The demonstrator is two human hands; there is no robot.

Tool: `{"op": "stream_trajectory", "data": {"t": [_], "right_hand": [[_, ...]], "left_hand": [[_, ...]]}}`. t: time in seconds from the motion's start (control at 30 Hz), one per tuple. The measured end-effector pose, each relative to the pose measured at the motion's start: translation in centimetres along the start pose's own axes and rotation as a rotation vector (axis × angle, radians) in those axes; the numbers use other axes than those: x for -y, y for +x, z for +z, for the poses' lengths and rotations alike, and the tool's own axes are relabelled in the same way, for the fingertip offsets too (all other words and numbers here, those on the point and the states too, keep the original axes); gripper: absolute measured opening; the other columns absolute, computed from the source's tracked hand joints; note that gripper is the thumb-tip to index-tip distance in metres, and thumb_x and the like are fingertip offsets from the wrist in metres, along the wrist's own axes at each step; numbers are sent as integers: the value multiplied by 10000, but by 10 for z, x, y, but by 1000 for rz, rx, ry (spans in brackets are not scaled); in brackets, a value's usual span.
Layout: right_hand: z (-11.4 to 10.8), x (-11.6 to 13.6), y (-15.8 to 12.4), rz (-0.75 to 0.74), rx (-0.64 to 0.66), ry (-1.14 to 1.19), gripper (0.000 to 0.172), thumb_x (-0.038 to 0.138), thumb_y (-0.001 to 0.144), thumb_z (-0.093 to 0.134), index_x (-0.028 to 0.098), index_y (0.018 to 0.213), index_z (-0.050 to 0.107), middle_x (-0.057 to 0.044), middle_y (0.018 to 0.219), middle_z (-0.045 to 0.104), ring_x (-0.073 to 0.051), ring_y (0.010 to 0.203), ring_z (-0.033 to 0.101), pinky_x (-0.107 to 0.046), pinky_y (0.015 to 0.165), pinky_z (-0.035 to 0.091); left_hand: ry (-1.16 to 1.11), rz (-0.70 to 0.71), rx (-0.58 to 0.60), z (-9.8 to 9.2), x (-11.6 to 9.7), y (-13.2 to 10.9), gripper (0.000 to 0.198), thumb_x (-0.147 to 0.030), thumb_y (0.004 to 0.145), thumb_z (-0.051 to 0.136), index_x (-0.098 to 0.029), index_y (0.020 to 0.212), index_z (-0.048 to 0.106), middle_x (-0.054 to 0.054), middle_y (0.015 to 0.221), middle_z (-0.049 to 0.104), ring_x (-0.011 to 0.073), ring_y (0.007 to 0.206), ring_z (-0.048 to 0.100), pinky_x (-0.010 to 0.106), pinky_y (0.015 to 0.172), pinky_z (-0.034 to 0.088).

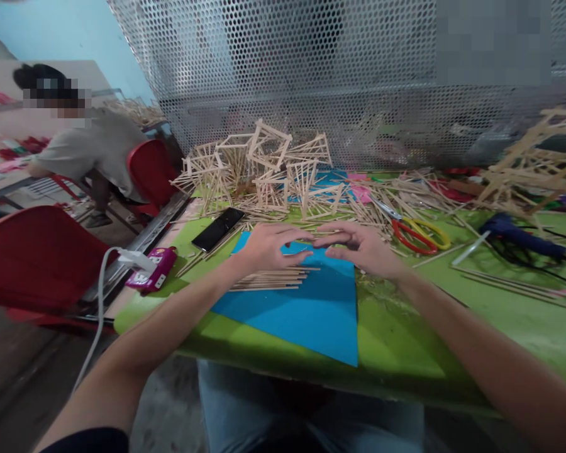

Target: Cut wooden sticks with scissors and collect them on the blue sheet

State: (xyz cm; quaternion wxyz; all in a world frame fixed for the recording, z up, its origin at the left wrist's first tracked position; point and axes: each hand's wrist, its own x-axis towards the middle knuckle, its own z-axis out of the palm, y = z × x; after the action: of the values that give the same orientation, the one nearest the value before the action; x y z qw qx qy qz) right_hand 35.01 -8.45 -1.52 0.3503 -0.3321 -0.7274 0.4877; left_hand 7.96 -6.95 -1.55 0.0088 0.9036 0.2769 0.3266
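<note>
At the near edge of a green table [400, 343], thin wooden sticks [274, 280] lie on a blue sheet [318, 318], just short of the left hand [271, 246] and left of the right hand [365, 248]. I watch bent fingers come close together; whether they grasp anything, I cannot tell. Beyond stand stick frames [270, 189] and a perforated screen [306, 94].

"What colour is the sheet [330, 308]?"

"Plain bright blue, and the thin sticks [273, 280] are pale tan."

"The tabletop [387, 330]?"

"Lime green."

"And the scissors [397, 226]?"

"One red handle, one yellow, silvery blades; the glue gun [523, 238] is dark blue."

"The phone [218, 229], the small box [163, 272]?"

"Black for the phone, magenta-purple with white marks for the box, and the cable [101, 302] is white."

"Any pattern?"

"Round holes dot the silver-grey metal panel [287, 75]; the chairs [42, 251] are red"
</note>
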Motion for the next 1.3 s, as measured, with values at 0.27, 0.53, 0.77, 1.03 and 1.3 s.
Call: {"op": "stream_trajectory", "data": {"t": [0.27, 0.53, 0.77, 1.03, 1.3], "right_hand": [[4, 5, -2, -30, 60, 76, 622, 370, 890, 807, 331, 1472, 590, -76, 1392, 719, -281, 1297, 684, -471, 1056, 604], [13, 13, -5, -125, 108, 11, 661, 347, 948, 744, 395, 1557, 490, -56, 1565, 582, -298, 1474, 526, -517, 1156, 527], [26, 19, -6, -155, 183, -136, 882, 382, 953, 732, 481, 1670, 229, 5, 1755, 272, -302, 1575, 368, -509, 1199, 478], [5, -4, 1, -136, 135, -638, 482, 418, 975, 678, 393, 1454, 625, -33, 1435, 680, -301, 1301, 642, -508, 1120, 507], [8, -19, 7, -201, 238, -816, 235, 424, 951, 718, 298, 1125, 811, -74, 1144, 768, -299, 1112, 692, -455, 989, 528]], "left_hand": [[-39, -7, -247, 9, 5, 1, 209, -336, 985, 637, -259, 999, 831, 9, 849, 820, 110, 654, 715, 232, 690, 564], [-94, -96, -292, 8, 10, 2, 200, -315, 964, 650, -232, 976, 832, 4, 728, 777, 96, 600, 669, 207, 624, 514], [16, -231, -373, 7, 7, 3, 184, -267, 910, 652, -230, 964, 823, 8, 811, 801, 112, 673, 698, 215, 637, 526], [138, -264, -405, -2, 28, 5, 219, -345, 979, 631, -239, 957, 823, 13, 849, 820, 122, 697, 718, 228, 684, 534], [202, -325, -237, -6, 27, 5, 269, -411, 1032, 568, -235, 997, 768, 11, 811, 775, 119, 686, 676, 240, 682, 450]]}}
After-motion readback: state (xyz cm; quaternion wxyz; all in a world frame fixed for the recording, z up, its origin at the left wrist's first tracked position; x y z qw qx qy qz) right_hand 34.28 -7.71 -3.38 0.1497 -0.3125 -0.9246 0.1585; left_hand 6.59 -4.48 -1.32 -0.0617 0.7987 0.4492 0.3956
